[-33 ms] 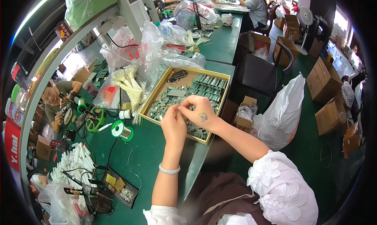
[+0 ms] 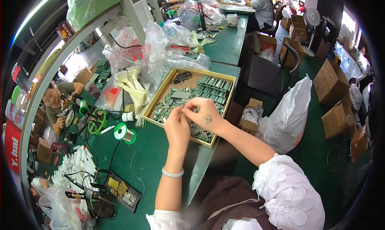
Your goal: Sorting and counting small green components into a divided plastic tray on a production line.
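Over the near part of a shallow yellow-edged tray (image 2: 160,85), my left hand (image 2: 177,125) and my right hand (image 2: 203,114) meet at the fingertips. Both are closed in a pinch; whatever they hold is too small and too covered by fingers to make out. Loose small circuit board pieces (image 2: 162,108) lie heaped in the tray around and beneath my hands. Rows of larger green circuit boards (image 2: 215,89) fill its far right side. A dark, fob-like object (image 2: 183,75) rests at the tray's far edge.
Left of the tray are a bundle of pale wires (image 2: 134,87) and a solder wire spool (image 2: 125,134). A soldering iron (image 2: 92,194), its stand (image 2: 124,192) and many white tubes (image 2: 78,168) lie nearer. Across the bench a person (image 2: 60,99) works. A black chair (image 2: 262,73) stands right.
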Motion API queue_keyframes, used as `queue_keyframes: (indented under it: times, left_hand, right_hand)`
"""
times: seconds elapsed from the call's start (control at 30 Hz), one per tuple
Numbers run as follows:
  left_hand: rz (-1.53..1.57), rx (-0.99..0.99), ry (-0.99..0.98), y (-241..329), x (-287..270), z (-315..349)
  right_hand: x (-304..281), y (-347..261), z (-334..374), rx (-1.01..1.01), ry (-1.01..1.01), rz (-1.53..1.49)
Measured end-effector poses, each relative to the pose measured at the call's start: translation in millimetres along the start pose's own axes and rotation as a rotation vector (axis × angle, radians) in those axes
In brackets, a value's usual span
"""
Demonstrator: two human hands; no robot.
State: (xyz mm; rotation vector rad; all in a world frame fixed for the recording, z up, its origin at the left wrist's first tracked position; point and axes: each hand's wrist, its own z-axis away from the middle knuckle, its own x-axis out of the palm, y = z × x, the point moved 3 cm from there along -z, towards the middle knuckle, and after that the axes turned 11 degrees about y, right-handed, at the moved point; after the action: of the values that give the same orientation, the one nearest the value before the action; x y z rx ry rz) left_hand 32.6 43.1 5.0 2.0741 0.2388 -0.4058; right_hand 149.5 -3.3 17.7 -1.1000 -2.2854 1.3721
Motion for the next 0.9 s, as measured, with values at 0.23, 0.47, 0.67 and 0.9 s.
queue_keyframes:
  times: [0.23, 0.47, 0.67, 0.9]
  left_hand:
    - [0.066, 0.116, -0.003, -34, -16, -20]
    - [0.087, 0.050, 0.112, -38, -29, -30]
    - [0.132, -0.039, 0.169, -43, -43, -40]
    - [0.134, 0.112, 0.143, -27, -61, -40]
  right_hand:
    - [-3, 22, -58, -0.038, -0.177, 0.256]
    - [18, 65, -74, 0.015, -0.389, 0.640]
    - [18, 58, -77, 0.019, -0.218, 0.267]
    - [22, -12, -38, 0.048, -0.495, -0.058]
